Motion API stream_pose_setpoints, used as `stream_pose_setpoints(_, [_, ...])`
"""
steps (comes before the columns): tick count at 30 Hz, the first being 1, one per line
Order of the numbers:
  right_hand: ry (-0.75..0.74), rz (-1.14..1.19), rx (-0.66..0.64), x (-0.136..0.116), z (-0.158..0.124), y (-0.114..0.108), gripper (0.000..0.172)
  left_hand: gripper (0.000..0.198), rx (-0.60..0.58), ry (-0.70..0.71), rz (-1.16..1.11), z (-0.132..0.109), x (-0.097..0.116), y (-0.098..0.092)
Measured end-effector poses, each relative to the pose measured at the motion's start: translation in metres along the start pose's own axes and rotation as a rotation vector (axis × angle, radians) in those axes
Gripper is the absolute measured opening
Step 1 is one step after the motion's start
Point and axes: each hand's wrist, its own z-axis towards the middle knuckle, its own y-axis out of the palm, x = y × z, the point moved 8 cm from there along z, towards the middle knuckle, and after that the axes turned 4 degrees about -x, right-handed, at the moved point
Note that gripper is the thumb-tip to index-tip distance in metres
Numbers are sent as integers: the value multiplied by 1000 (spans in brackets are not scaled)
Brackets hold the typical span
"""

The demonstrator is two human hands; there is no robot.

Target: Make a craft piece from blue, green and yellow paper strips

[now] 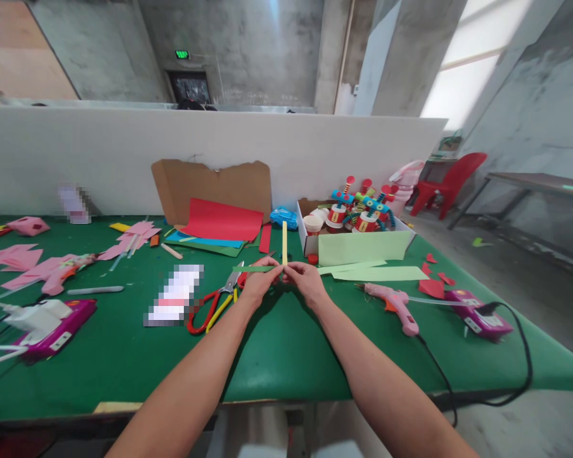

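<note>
Over the green table, my left hand (262,280) and my right hand (305,281) meet fingertip to fingertip, both closed in a pinch. A narrow yellow paper strip (284,240) stands upright from between them. A green paper strip (254,269) runs out to the left under my left fingers. How the two strips meet is hidden by the fingers. Red-handled scissors (209,312) and a yellow-handled tool (223,308) lie just left of my left hand. Pale green paper strips (382,273) lie to the right of my right hand.
A pink glue gun (396,302) and a purple power strip (477,313) with a black cord lie right. A white box (363,245) of paper-cup figures stands behind. Red paper sheets (224,219), pink paper (21,257), another glue gun (64,275) and power strip (60,331) are left.
</note>
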Motion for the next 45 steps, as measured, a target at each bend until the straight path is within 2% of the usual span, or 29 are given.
stream_pose_setpoints(8, [-11,7,-33,-1,1,2,25,29,22,-76,-214,3,-11,-1])
stream_pose_setpoints(17, [33,51,-4,1,-1,-1,25,29,17,-42,-91,0,-4,0])
stream_pose_setpoints(21, [80,124,20,7,1,-2,26,32,38,-68,-159,2,-10,0])
stream_pose_setpoints(27, [-68,148,150,-8,4,-16,28,42,196,-133,-281,7,-19,-17])
stream_pose_setpoints(31, [-119,177,180,-13,4,-19,27,45,118,-102,-274,5,-13,-13])
stream_pose_setpoints(35, [-130,142,149,-12,4,-14,26,44,-13,-71,-175,0,-9,4])
stream_pose_setpoints(38, [-148,90,80,-13,5,-8,25,46,-92,-92,-176,-3,-11,17])
stream_pose_setpoints(40, [-172,57,38,-16,4,-4,24,48,-75,-136,-198,-4,-14,19])
stream_pose_setpoints(45, [-221,-24,-5,-22,3,0,25,44,50,-193,-235,-2,-13,12])
